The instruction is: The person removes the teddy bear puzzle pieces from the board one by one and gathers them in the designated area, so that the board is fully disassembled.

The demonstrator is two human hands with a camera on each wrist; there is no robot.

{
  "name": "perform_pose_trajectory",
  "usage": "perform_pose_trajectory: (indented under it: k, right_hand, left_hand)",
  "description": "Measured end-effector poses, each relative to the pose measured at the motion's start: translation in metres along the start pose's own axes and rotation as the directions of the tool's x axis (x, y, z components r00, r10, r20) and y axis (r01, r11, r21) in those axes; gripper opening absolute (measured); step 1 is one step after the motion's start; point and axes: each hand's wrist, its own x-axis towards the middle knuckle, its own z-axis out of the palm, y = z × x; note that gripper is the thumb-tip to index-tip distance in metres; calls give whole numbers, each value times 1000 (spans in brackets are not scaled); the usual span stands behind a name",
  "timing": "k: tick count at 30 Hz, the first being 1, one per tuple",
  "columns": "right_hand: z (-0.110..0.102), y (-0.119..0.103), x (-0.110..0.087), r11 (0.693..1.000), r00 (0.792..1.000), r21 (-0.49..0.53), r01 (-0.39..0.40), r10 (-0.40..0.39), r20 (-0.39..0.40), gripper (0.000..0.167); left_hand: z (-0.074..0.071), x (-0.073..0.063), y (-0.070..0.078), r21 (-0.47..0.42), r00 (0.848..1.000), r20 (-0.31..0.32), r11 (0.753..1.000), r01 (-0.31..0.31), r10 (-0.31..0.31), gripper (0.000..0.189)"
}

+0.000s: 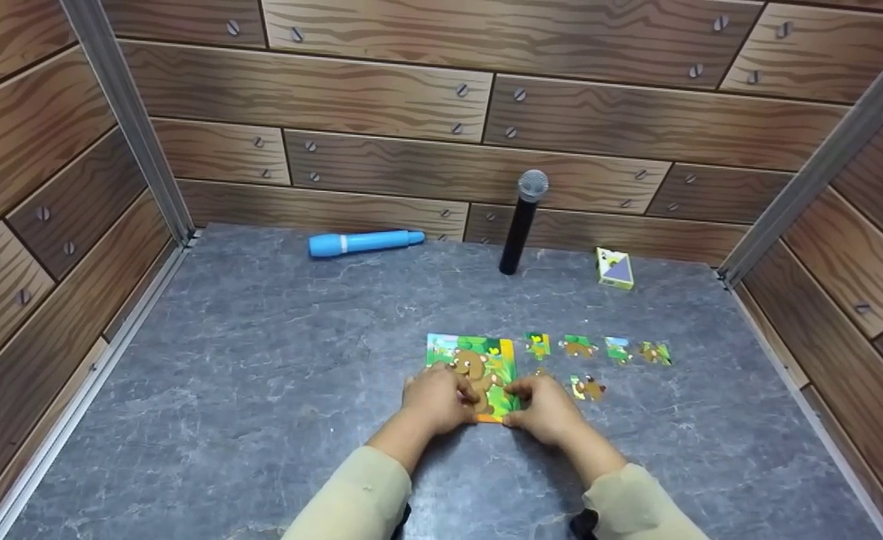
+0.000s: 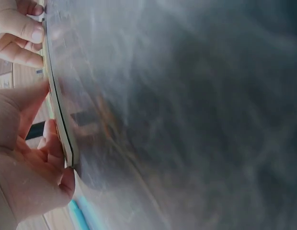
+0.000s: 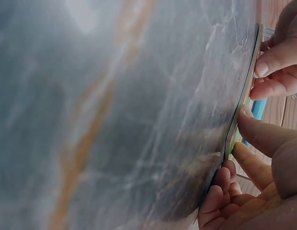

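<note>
A bear jigsaw puzzle (image 1: 479,367) lies flat on the grey table, on a thin board whose edge (image 2: 62,120) shows in the left wrist view. My left hand (image 1: 439,397) covers its lower left part, with bent fingers and thumb gripping the puzzle at that side. On the lower right edge, my right hand (image 1: 550,409) holds the puzzle between thumb and fingers. In the right wrist view, the right thumb (image 3: 263,134) touches the puzzle's edge. A loose puzzle piece (image 1: 540,372) is partly hidden behind the right hand; another piece (image 1: 587,388) lies just right of it.
Several more loose pieces (image 1: 579,346) lie in a row right of the puzzle. Farther back are a blue torch-shaped object (image 1: 366,243), a standing black microphone (image 1: 520,225) and a small yellow-green box (image 1: 614,268). Wood-patterned walls (image 1: 381,97) enclose the grey table (image 1: 261,390).
</note>
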Motion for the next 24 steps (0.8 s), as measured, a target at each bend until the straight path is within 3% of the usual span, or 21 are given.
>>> perform_pose_trajectory:
  k: [14, 24]
  right_hand:
    - [-1, -3, 5, 1000, 1000, 5, -27, 27, 15, 40]
    - [-2, -6, -1, 1000, 1000, -22, 9, -9, -12, 42]
  left_hand:
    - [1, 0, -2, -27, 1000, 6, 1000, 11, -11, 23]
    - [-1, -1, -2, -39, 1000, 6, 999, 15, -15, 22]
